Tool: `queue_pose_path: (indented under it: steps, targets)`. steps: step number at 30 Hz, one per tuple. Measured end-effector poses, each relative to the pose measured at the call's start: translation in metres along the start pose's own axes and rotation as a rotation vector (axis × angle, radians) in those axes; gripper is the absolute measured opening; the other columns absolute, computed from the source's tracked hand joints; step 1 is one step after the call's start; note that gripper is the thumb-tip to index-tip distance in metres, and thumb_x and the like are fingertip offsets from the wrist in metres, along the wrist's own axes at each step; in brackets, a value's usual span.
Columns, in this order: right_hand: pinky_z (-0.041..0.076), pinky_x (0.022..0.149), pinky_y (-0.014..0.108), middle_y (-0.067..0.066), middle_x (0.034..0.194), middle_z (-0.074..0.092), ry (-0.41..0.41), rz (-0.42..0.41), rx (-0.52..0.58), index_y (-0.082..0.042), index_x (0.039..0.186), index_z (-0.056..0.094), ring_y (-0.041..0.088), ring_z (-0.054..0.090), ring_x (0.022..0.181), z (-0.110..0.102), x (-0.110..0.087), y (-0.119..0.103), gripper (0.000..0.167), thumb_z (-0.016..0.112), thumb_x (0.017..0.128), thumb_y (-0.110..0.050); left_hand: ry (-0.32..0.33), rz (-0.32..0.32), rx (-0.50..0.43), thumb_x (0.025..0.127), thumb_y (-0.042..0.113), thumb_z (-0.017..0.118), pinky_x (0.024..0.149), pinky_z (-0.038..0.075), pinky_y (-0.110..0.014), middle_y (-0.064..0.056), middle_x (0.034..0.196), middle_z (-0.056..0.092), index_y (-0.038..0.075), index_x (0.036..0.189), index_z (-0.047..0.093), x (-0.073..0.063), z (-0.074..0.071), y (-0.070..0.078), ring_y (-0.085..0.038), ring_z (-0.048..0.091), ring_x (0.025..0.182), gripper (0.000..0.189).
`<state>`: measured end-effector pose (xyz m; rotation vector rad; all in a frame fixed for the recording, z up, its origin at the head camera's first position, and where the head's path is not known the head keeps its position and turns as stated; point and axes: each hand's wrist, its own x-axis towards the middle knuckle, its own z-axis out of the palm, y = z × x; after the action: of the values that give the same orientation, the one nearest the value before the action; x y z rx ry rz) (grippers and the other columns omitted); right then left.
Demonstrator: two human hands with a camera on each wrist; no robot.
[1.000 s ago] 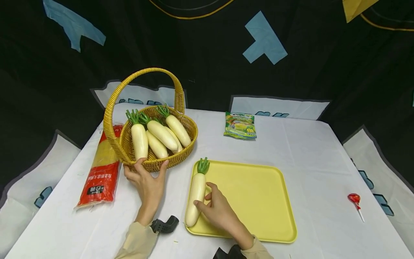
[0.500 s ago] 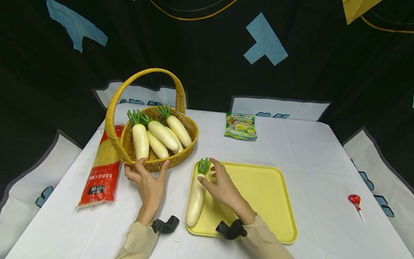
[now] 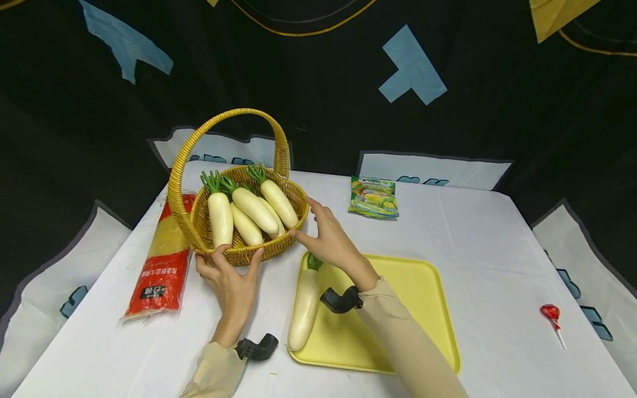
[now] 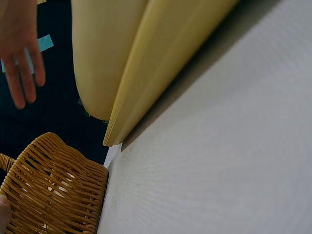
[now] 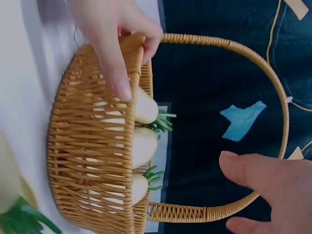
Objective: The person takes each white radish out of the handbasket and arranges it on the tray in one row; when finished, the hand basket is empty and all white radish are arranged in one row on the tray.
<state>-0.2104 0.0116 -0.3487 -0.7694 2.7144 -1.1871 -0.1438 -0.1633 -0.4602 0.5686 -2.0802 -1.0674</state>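
A yellow wicker basket with a tall arched handle holds several white radishes with green tops. My left hand grips its front rim; in the right wrist view the left fingers hook over that rim. At the basket's right side is my right hand, thumb and fingers spread apart and nothing held. The right wrist view has a gap between that right hand and the wicker. One more white radish lies along the left edge of a yellow tray, its leaves partly behind my right hand.
Left of the basket lies a red and yellow plastic packet. A green snack packet is at the back of the white-covered table. Far right, a red lollipop lies there. A dark curtain hangs behind.
My right hand has let go of the radish on the tray and moved up and away to the basket's right side. My left hand keeps its grip on the rim.
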Motion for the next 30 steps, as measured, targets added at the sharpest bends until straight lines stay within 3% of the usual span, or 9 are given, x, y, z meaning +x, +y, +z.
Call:
queue_pose_path:
  steps: [7, 15, 22, 30]
  targets:
    - [0.034, 0.103, 0.043, 0.011, 0.142, 0.034, -0.034, -0.1, -0.034, -0.014, 0.143, 0.024, 0.025, 0.035, 0.129, 0.002, 0.031, -0.009, 0.07, 0.06, 0.085, -0.032, -0.007, -0.004, 0.003, 0.072, 0.043, 0.073, 0.104, 0.017, -0.055, -0.03, 0.139, 0.001, 0.006, 0.116, 0.037, -0.002, -0.001, -0.001, -0.045, 0.01, 0.13, 0.068]
    - [0.027, 0.108, 0.043, 0.007, 0.148, 0.026, -0.117, -0.092, -0.051, -0.014, 0.144, 0.02, 0.024, 0.023, 0.137, 0.012, 0.053, -0.016, 0.071, 0.057, 0.087, -0.034, -0.013, 0.006, -0.002, 0.073, 0.043, 0.072, 0.103, 0.017, -0.054, -0.029, 0.139, 0.001, 0.007, 0.116, 0.037, -0.002, -0.001, 0.001, -0.044, 0.01, 0.13, 0.066]
    - [0.03, 0.106, 0.043, 0.01, 0.148, 0.027, -0.178, -0.038, -0.107, -0.014, 0.144, 0.018, 0.026, 0.024, 0.137, 0.027, 0.073, -0.02, 0.073, 0.058, 0.087, -0.035, -0.019, -0.013, 0.001, 0.073, 0.046, 0.071, 0.103, 0.019, -0.055, -0.028, 0.139, 0.001, 0.009, 0.117, 0.036, 0.001, -0.002, 0.002, -0.043, 0.01, 0.13, 0.068]
    - [0.033, 0.104, 0.036, 0.011, 0.142, 0.038, -0.249, -0.072, -0.13, -0.012, 0.144, 0.017, 0.024, 0.034, 0.132, 0.044, 0.089, -0.021, 0.078, 0.062, 0.084, -0.032, -0.019, -0.017, 0.005, 0.073, 0.045, 0.071, 0.103, 0.02, -0.055, -0.028, 0.139, 0.002, 0.009, 0.117, 0.037, 0.0, -0.003, 0.002, -0.042, 0.01, 0.131, 0.066]
